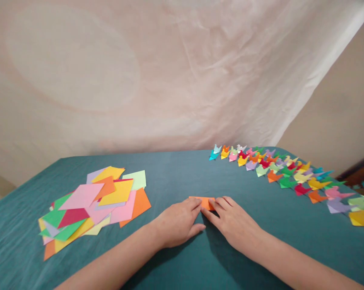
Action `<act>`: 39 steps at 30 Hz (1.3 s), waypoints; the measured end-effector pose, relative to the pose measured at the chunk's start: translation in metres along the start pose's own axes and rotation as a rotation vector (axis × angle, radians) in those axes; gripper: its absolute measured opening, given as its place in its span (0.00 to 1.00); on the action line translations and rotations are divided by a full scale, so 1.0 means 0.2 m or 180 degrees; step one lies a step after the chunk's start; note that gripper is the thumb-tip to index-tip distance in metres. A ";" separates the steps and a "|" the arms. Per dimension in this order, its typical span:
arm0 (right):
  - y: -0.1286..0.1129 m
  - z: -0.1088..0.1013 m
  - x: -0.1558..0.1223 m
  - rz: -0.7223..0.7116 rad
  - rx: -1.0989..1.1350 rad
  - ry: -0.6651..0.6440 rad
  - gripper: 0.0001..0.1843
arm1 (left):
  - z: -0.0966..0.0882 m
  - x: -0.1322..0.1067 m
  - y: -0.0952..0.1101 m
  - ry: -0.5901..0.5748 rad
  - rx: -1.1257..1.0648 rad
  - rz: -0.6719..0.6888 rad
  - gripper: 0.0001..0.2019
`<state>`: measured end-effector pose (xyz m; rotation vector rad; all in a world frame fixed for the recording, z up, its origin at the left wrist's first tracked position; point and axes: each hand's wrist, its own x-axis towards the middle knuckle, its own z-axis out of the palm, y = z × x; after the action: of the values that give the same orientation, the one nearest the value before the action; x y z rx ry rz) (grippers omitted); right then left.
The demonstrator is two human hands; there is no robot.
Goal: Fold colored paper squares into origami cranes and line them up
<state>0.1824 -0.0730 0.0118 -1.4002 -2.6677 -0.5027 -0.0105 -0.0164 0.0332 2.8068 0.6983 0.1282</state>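
A small piece of orange paper, folded into a narrow strip, lies flat on the table in front of me. My left hand holds its left end down with the fingers close together, the thumb apart on the cloth. On the right end, the fingers of my right hand pin the paper down, with the index finger reaching to its near edge. My fingers cover both ends of the strip, so its full shape is partly hidden.
A dark green cloth covers the table. To the left lies a loose pile of coloured paper squares. Rows of small folded paper birds stand along the right side. Behind the table hangs a pale fabric sheet.
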 end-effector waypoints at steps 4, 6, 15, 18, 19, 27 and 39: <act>0.01 -0.01 0.00 0.0036 -0.0023 -0.0051 0.18 | 0.00 0.00 0.00 -0.0019 0.0013 0.0035 0.23; 0.01 -0.02 0.00 0.0062 -0.0043 -0.0102 0.16 | 0.00 0.00 -0.01 -0.0012 0.0020 0.0051 0.23; 0.06 -0.05 -0.02 0.0092 -0.0140 -0.0250 0.11 | 0.02 0.00 -0.02 -0.0085 0.0172 -0.0028 0.27; 0.07 -0.06 -0.02 0.0100 -0.0071 -0.0239 0.10 | 0.02 0.00 -0.01 -0.0101 0.0273 0.0051 0.26; 0.08 -0.06 -0.02 0.0107 -0.0023 -0.0229 0.10 | 0.02 -0.01 -0.01 -0.0091 0.0307 0.0083 0.25; 0.02 0.02 0.00 0.0138 0.0067 0.0030 0.09 | 0.01 0.01 0.00 -0.0003 0.0400 0.0212 0.23; 0.00 0.01 0.01 -0.0013 -0.0162 -0.0153 0.09 | -0.01 0.01 0.00 0.0047 0.0669 0.0225 0.18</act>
<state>0.1807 -0.0703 0.0103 -1.4386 -2.7144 -0.5479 -0.0093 -0.0151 0.0361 3.0353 0.6505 0.0930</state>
